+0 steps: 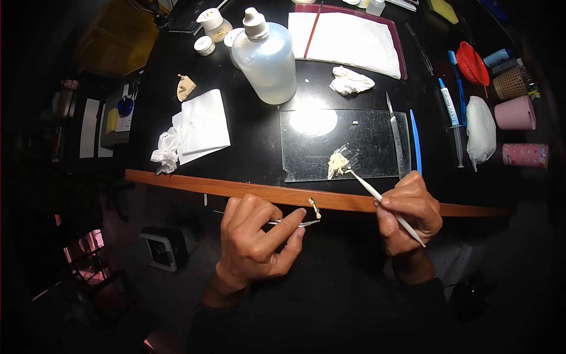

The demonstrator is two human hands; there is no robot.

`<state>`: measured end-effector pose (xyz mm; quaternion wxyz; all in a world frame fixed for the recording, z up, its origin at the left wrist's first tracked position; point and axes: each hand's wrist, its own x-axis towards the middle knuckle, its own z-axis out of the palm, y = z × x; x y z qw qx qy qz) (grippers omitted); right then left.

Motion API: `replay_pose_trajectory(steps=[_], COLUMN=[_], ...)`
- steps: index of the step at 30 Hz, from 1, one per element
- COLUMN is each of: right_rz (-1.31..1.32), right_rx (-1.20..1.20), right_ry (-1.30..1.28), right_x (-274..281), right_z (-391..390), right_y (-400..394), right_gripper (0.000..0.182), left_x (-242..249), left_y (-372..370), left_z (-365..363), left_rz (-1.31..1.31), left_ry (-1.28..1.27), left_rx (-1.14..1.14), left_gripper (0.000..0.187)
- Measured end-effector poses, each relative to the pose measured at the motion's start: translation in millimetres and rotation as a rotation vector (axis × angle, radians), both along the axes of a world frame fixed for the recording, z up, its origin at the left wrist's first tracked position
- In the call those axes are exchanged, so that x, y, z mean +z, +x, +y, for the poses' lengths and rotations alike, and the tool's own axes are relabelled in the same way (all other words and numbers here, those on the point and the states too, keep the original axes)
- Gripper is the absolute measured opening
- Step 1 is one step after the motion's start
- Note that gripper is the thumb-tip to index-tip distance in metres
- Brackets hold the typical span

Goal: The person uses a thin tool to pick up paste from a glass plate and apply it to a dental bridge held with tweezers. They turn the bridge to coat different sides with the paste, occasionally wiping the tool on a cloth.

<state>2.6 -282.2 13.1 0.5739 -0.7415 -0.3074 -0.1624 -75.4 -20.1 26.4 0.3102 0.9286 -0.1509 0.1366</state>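
Observation:
My left hand [256, 239] is closed around thin metal tweezers [308, 223] in front of the table edge. At their tip is a small dental piece [315, 207], part metallic and part cream-coloured; exactly how it is gripped is hard to make out. My right hand [411, 215] pinches a slim white stick-like tool [368, 187] like a pen. Its tip touches or hovers at the edge of a pale yellow paste [338, 163], smeared on a scratched glass slab [300, 168]. A scalpel [395, 135] lies along the slab's right side, beside a blue stick [416, 138].
A large translucent bottle [268, 65] stands behind the slab. Folded tissue [203, 125] lies left, a crumpled tissue [351, 81] behind. White cloth [348, 41] carries a brush [313, 30]. Rightward are a paste syringe [451, 112], red bowl [471, 62] and pink cup [515, 113]. Wooden edging [188, 184] borders the table.

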Motion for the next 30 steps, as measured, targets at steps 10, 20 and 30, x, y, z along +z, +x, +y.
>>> replay_pose_trajectory(steps=[10, 20, 30], right_rz=[-0.055, -0.079, -0.102], right_rx=[-0.081, -0.087, -0.100], right_ry=[-0.062, -0.134, -0.241], right_x=[-8.0, -6.6, -9.0], right_z=[-9.3, -1.6, 7.4], right_y=[-3.6, -3.8, -0.8], right_gripper=[0.023, 0.022, 0.024], left_x=[17.8, 19.5, 7.7], left_y=[7.3, 9.2, 14.0], left_z=[-2.3, -4.6, -22.2], left_rz=[-0.027, -0.027, 0.040], left_ry=[0.176, 0.159, -0.001], left_rx=[-0.045, -0.009, 0.195], left_gripper=[0.030, 0.029, 0.030])
